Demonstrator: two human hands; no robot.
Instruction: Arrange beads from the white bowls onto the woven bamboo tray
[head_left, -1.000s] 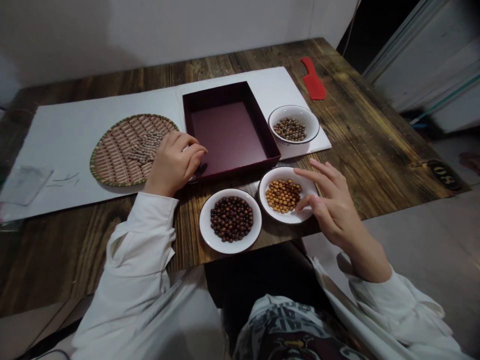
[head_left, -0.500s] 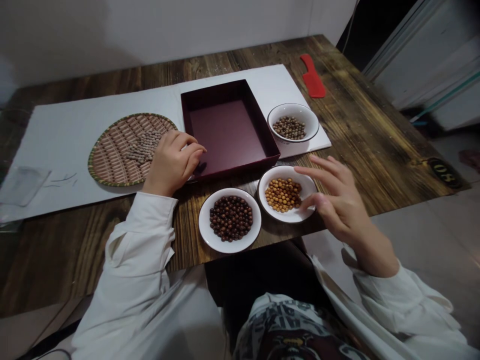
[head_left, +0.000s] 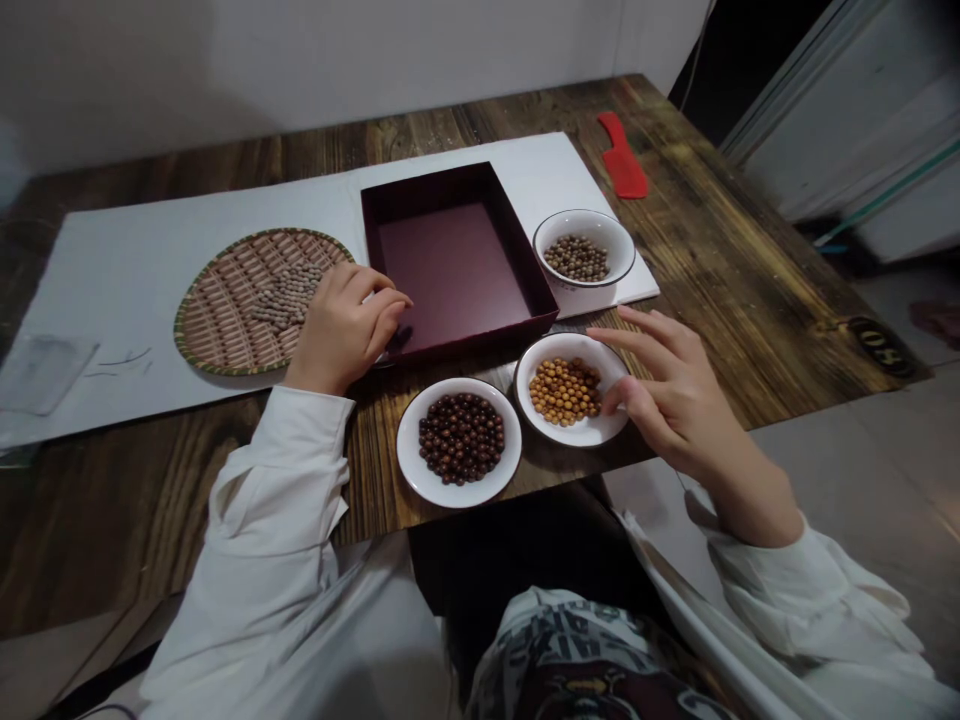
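Note:
My left hand (head_left: 346,325) is curled, thumb and fingers together, at the near left corner of a dark maroon box (head_left: 457,338); what it holds, if anything, is hidden. Behind it, grey-brown beads (head_left: 285,297) lie on a round woven tray (head_left: 217,300). Over the right rim of a white bowl (head_left: 600,435) my right hand (head_left: 671,390) is open, its thumb and fingers apart. The thumb tip is close to the yellow-brown beads (head_left: 564,390) in that bowl. Left of it, a second white bowl (head_left: 416,475) contains dark brown beads (head_left: 461,437).
A third white bowl (head_left: 621,240) with olive-brown beads (head_left: 576,258) stands right of the box, on a white board (head_left: 135,240). A red comb-like tool (head_left: 624,160) lies at the back right. Thin dark strands (head_left: 120,365) and a clear bag (head_left: 45,372) lie at left.
My right thumb has shifted slightly, and the right hand has moved a little left. My left hand stays in place. The view has tilted a touch.

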